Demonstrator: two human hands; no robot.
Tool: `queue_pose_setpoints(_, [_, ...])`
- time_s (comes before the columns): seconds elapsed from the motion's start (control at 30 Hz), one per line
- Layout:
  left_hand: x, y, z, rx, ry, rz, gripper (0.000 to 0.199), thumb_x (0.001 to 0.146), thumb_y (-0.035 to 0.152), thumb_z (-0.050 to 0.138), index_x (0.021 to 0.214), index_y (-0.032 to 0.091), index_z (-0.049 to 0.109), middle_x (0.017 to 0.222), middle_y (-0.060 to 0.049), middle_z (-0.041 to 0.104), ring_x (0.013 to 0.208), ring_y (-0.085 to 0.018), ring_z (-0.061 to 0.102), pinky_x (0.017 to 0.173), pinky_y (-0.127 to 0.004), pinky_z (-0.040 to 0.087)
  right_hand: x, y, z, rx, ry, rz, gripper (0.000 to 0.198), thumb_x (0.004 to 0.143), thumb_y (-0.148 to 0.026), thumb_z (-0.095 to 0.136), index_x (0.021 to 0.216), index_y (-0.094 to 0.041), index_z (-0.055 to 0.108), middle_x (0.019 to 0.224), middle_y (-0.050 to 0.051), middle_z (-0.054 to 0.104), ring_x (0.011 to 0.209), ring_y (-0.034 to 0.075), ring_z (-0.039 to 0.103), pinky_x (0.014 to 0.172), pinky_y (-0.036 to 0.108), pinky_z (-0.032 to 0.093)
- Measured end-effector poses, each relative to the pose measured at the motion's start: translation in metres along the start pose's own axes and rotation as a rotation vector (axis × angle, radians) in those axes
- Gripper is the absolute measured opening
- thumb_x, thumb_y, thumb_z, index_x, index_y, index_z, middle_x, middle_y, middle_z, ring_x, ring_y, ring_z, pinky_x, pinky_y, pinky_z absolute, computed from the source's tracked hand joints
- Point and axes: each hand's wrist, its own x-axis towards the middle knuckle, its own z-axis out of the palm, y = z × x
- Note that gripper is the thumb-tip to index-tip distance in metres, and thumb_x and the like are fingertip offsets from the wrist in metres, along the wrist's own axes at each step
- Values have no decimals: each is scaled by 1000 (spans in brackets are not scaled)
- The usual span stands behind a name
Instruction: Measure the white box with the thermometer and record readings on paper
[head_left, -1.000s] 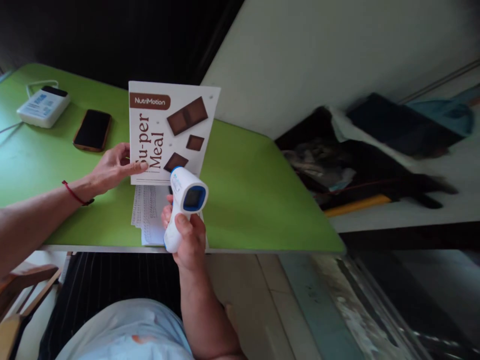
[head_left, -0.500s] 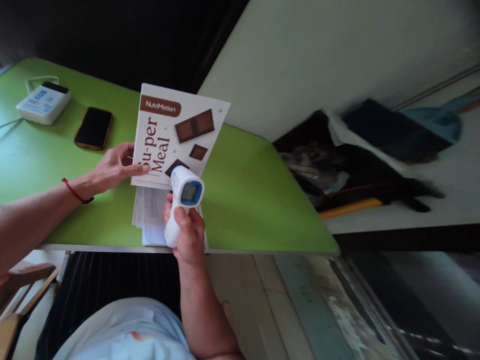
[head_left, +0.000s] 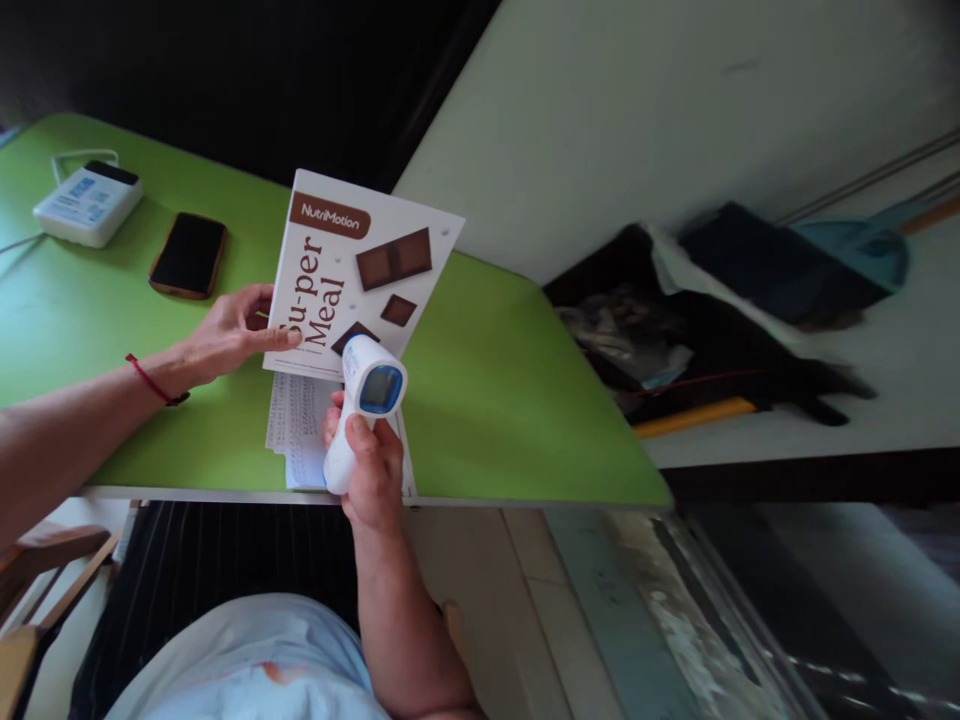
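Observation:
My left hand (head_left: 236, 335) grips the lower left edge of a white cardboard box (head_left: 315, 275) printed "NutriMotion Su-per Meal" with brown chocolate pieces. The thumb lies on its front face; the other fingers go behind it. In my right hand (head_left: 375, 475) is a white and blue infrared thermometer (head_left: 367, 390), my fingers wrapped round its handle. Its small screen faces me, and its front end overlaps the box's lower right part in view; whether they touch I cannot tell. Printed paper sheets (head_left: 304, 435) lie on the table below the box, partly hidden by the thermometer and hand.
The green table (head_left: 517, 400) has its front edge close to my lap. A black phone (head_left: 189, 255) and a white device with a cable (head_left: 88, 205) lie at the left. Beyond the table's right side are a dustpan (head_left: 862, 250) and dark items against the wall (head_left: 637, 100).
The box has tilted slightly, its top shifting a little right. My right hand and the thermometer have moved very slightly left. My left hand keeps its hold.

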Motion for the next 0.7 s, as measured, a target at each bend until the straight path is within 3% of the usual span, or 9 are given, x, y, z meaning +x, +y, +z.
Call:
queue_pose_setpoints(0.27, [1,-1,-2,-3,-24,10,57,69,38,99,115,13,75,123,-15,83,108,-31,79,100,-50,64,0,2,2,-84,-13,-54,49,90,-69,63,104,-22,72,76,2,62,70,19,58,63,33,49])
queue_pose_setpoints(0.7, [2,-3,-2,-14,-3,-8,59,66,37,99,113,13,74,121,-14,82,105,-29,79,96,-45,63,-1,-1,6,71,26,-17,45,85,-66,72,96,-23,72,73,-1,58,69,17,53,62,31,43])
